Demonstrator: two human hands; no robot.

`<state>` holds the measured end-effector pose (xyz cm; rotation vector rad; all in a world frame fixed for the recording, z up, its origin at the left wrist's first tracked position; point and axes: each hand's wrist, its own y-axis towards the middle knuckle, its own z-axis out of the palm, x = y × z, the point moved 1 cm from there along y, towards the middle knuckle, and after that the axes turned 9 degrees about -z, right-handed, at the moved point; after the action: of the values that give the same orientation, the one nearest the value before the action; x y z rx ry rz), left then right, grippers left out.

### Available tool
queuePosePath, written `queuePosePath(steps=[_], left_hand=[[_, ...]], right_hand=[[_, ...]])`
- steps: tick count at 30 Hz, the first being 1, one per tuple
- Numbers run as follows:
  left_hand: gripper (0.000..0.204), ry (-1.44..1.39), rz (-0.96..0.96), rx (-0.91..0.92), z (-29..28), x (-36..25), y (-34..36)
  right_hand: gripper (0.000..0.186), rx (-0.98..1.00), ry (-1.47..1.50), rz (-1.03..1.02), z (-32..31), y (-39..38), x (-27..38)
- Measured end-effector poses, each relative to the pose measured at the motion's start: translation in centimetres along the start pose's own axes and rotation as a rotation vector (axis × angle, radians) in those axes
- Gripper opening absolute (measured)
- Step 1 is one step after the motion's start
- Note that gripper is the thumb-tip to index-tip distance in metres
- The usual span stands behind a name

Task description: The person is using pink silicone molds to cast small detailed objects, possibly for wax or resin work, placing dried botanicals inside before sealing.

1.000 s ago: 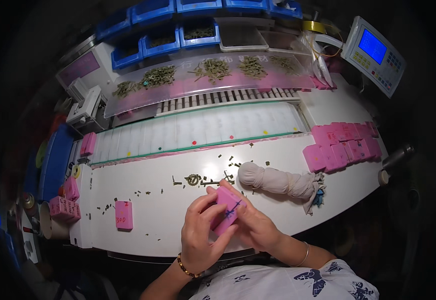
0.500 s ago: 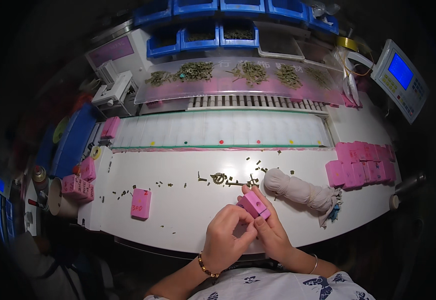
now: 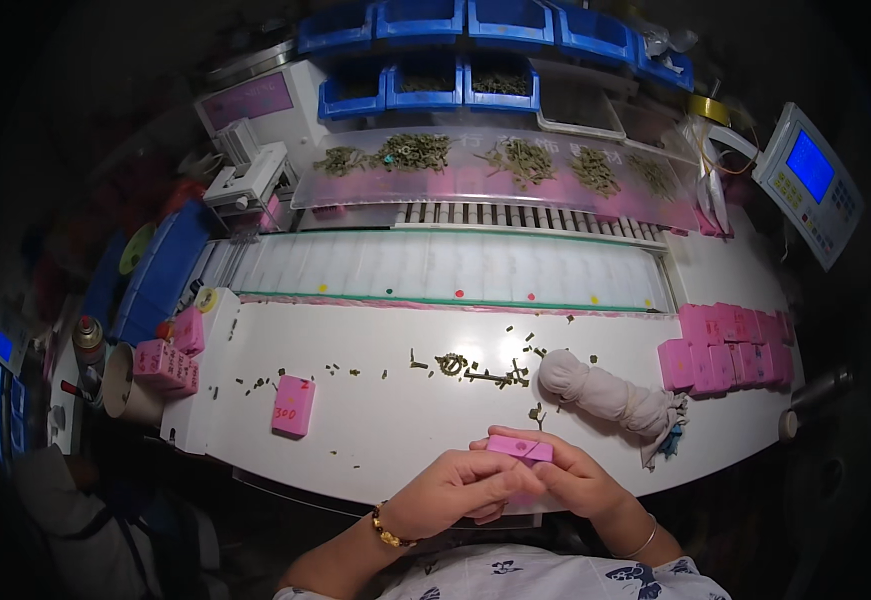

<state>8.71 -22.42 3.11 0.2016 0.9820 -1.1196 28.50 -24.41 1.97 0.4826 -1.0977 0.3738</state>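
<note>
Close to the table's front edge, a pink rubber mould (image 3: 521,447) is held between both my hands. It is a small block with a round hole and a dark slit across its upper face. My right hand (image 3: 584,478) wraps round its right and far sides. The fingers of my left hand (image 3: 461,487) are bent against its near left side, partly hiding it. Beyond the hands lie loose dark green pieces (image 3: 481,375), one branched bit nearest the mould. Another pink mould (image 3: 294,407) with red handwriting lies to the left.
A tied pale cloth bundle (image 3: 606,395) lies right of the hands. Stacked pink moulds (image 3: 721,350) stand far right, more at left (image 3: 164,365). Behind are a long white strip (image 3: 456,265), a clear tray with green piles (image 3: 436,190), blue bins (image 3: 501,85) and a screen panel (image 3: 811,165).
My hands have brought the mould lower and turned it, fingers closing further round it. The view has shifted slightly. The pink pair at the strip's left end is gone; pink shows by the white machine.
</note>
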Motion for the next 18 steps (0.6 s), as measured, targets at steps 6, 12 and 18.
queuePosePath(steps=[6, 12, 18], left_hand=[[0.064, -0.574, 0.356, 0.205, -0.5, 0.2, 0.4], [0.090, -0.332, 0.453, -0.094, -1.3, -0.2, -0.8], [0.098, 1.210, 0.556, -0.775, 0.9, 0.3, -0.1]], right_hand=[[0.055, -0.073, 0.193, 0.019, -0.3, -0.1, 0.0], [0.070, -0.229, 0.400, -0.095, 0.8, 1.3, 1.0], [0.077, -0.114, -0.394, -0.065, 2.0, 1.1, -0.3]])
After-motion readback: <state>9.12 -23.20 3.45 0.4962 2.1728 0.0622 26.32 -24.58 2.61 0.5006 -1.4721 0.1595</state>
